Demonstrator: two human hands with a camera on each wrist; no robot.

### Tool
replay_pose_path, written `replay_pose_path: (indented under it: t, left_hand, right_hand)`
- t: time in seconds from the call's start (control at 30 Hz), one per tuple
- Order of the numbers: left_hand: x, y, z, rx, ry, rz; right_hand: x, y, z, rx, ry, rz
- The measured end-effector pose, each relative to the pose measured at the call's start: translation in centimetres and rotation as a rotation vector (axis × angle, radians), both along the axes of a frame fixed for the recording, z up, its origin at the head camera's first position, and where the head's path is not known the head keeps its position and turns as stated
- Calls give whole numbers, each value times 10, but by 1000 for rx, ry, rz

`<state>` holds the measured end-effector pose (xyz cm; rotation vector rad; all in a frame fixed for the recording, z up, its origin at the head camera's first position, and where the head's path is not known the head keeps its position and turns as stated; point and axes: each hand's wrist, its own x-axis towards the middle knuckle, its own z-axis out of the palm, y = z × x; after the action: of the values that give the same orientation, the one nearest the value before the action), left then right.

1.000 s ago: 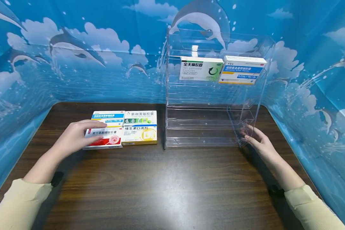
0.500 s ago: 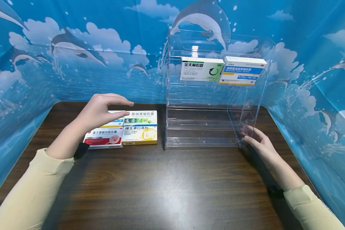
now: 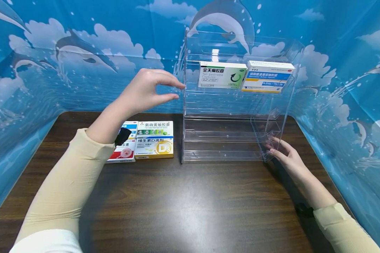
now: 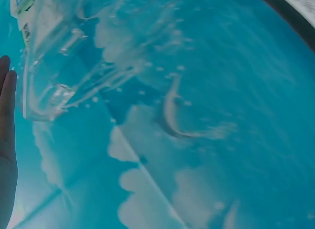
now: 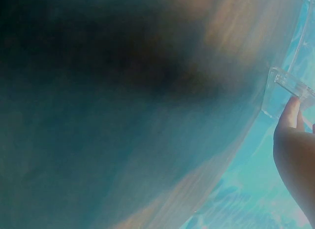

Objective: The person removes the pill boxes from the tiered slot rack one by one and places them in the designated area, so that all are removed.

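Clear tiered rack [image 3: 223, 155] upright on tabletop [image 3: 190, 207]. White-and-green box [image 3: 221, 76] and white-and-blue box [image 3: 266, 77] side by side on upper tier, fronts outward. Four more boxes [image 3: 149, 144] flat left of rack, two-by-two, left pair partly hidden.

A bright blue cloth [image 3: 145, 102] hangs across the top and down both sides of the frame. It has a big grey dolphin [image 3: 220, 21] at the top, right of the middle, a smaller dolphin [image 3: 80, 51] at the upper left, and puffy white clouds [image 3: 106, 38] close by. The brown wood surface [image 3: 145, 218] shines at the bottom middle
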<state>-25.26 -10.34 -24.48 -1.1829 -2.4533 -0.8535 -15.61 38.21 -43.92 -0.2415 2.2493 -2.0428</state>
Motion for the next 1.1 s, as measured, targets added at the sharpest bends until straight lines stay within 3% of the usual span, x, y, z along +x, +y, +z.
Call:
replay_pose_path:
  t: [0.4,0.77,0.9,1.1]
  left_hand:
    - [-22,49,28,5,-20,-13]
    - [-43,87,40,-18,-31,-37]
    - [-48,95,43,-34,-20,-19]
    - [-55,107,44,-70,-56,24]
  right_hand:
    - [0,1,1,51,6,-2]
    - [3,2,0,41,-6,2]
    - [2,2,1,45,-9,1]
    - [1,2,0,61,-9,4]
